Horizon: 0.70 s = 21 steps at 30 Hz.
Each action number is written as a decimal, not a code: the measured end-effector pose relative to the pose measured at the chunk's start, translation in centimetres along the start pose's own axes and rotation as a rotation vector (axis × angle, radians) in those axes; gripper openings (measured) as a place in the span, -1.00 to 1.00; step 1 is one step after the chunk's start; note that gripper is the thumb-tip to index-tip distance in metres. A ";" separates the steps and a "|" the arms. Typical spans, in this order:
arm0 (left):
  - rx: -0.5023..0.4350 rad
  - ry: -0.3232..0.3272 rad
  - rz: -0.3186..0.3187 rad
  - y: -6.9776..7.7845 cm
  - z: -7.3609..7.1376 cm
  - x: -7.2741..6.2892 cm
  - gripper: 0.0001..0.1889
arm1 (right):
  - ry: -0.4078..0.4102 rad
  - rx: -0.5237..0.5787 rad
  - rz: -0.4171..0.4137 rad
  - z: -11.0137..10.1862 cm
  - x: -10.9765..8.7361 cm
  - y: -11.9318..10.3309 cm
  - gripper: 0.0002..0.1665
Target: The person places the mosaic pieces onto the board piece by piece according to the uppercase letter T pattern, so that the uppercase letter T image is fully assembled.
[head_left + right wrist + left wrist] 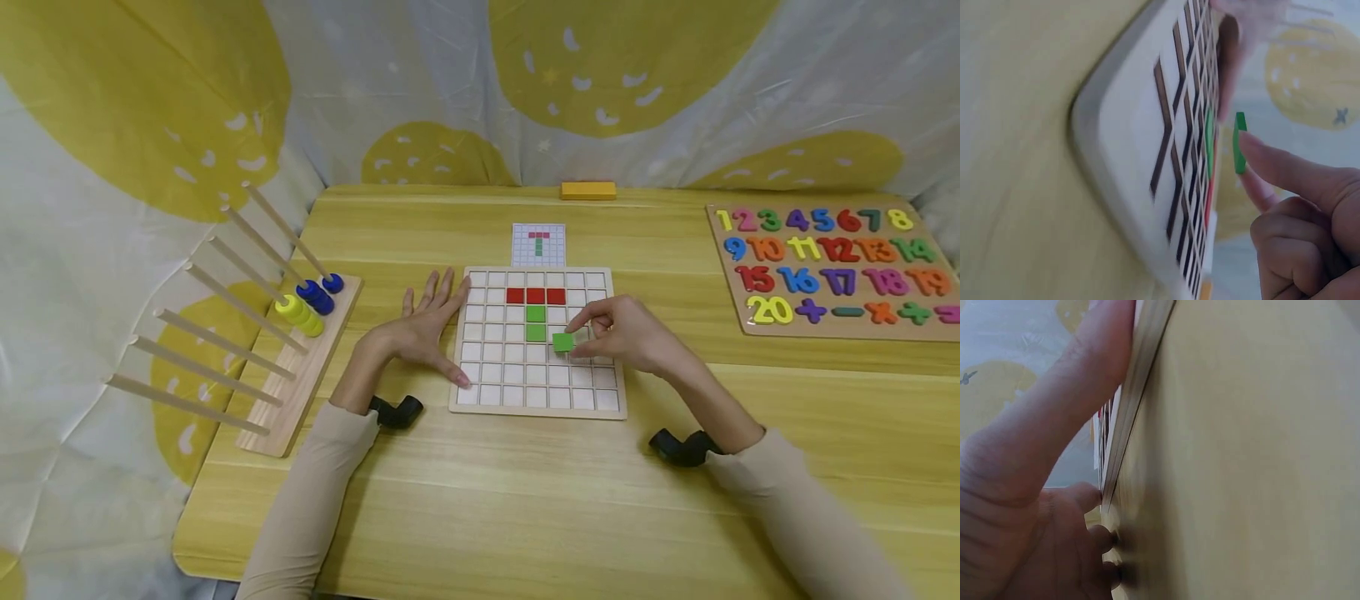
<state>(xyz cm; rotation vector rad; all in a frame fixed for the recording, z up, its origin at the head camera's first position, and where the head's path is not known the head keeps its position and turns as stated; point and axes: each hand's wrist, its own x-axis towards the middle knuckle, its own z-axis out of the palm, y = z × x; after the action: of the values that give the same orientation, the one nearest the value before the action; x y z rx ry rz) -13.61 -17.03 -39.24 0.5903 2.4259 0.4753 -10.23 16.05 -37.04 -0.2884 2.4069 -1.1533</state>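
Note:
A wooden grid board (537, 414) lies on the table, with a row of three red tiles (536, 296) near its top and two green tiles (536, 323) in the column below the middle one. My right hand (628, 333) pinches another green tile (562, 342) between thumb and finger, just right of that column. In the right wrist view the pinched tile (1239, 142) is raised above the board. My left hand (423, 329) rests spread at the board's left side, thumb (1085, 381) on the lower edge, index finger at the upper left.
Behind the board lies a pattern card (538, 244) printed with a red and green T. A peg stand (300, 375) with yellow and blue rings is at left. A number puzzle board (840, 271) lies at right, and a yellow-orange block (588, 191) sits at the back edge.

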 end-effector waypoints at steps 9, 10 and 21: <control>0.002 -0.001 0.003 0.0 0.1 0.1 0.65 | -0.014 -0.041 -0.013 3.2 1.6 -1.6 -0.68; 0.001 -0.001 0.002 0.0 0.1 0.1 0.65 | -0.013 -0.047 -0.015 3.3 1.6 -1.6 -0.68; 0.001 0.003 0.002 -0.2 0.1 0.1 0.65 | 0.003 -0.102 -0.006 3.7 1.8 -2.4 -0.68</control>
<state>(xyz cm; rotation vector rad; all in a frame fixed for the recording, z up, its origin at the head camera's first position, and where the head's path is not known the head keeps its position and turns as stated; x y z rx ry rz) -13.65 -17.11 -39.45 0.5928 2.4282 0.4765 -9.99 11.35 -37.73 -0.3270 2.4737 -1.0364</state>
